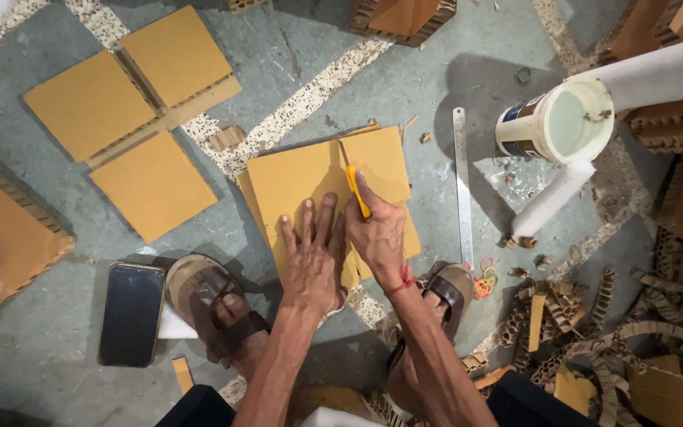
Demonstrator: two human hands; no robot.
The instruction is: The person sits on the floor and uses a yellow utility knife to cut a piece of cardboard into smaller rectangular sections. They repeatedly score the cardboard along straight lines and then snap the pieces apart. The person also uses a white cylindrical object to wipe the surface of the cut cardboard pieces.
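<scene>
Grey floor (341, 71) — cardboard (298, 182) (scraps (594, 316) around), hands (314, 261)

Both forearms reached forward and down from the bottom of the view, converging side by side. The left hand (312, 265) lay flat, palm down, fingers long and slightly spread — pressing downward. The right hand (379, 233) sat just beside it, touching at the thumb side, its fingers curled closed in a grip — wrist bent slightly inward.

cutter blade (345, 158) too small to tell, cardboard block (1, 237) cut off left
</scene>
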